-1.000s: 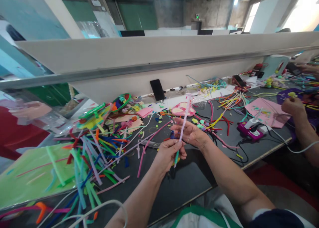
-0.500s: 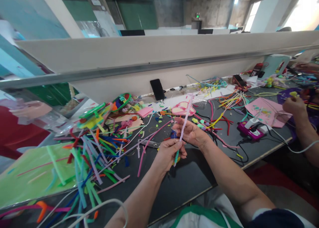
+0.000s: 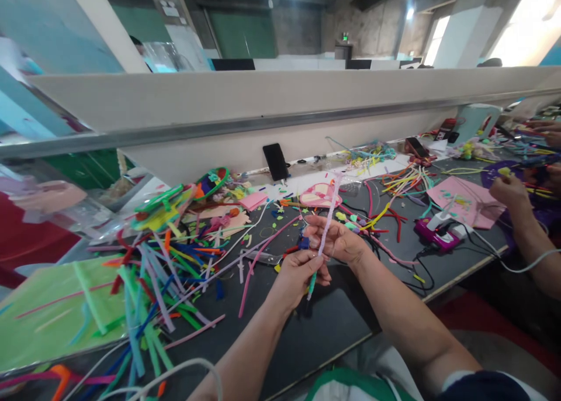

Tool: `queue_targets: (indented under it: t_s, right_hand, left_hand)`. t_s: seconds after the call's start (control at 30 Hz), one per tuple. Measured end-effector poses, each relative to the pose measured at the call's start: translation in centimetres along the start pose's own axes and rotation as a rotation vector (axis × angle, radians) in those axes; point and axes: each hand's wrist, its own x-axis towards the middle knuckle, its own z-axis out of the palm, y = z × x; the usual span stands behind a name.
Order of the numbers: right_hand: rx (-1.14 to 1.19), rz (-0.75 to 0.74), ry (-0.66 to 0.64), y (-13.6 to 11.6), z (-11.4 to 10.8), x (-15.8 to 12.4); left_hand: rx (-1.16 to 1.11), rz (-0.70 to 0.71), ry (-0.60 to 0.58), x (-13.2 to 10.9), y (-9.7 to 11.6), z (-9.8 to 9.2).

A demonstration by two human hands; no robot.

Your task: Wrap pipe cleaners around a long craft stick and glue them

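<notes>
Pale lilac fuzzy wire pipe cleaner (image 3: 330, 205), upright above the dark desk's (image 3: 333, 325) near edge, likely light, bendable, non-slip: left hand (image 3: 302, 272) grip pinches its teal lower end, right hand (image 3: 339, 240) grip clamps mid-length.

We find no writing here that we can read. The small green lit sign (image 3: 346, 36) on the far wall is too small for us to make out. The white sheets (image 3: 169, 6) on the pillar are blurred. The phone (image 3: 276, 161) propped at the back of the surface shows only a dark screen.
</notes>
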Motion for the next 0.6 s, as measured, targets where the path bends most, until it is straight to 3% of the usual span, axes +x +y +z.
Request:
queue_targets:
  t_s: [0.6]
  right_hand:
    - [-0.009, 0.025, -0.029, -0.18, 0.03, -0.1]
  left_hand:
    - [0.012, 0.005, -0.043, 0.1, -0.25, -0.11]
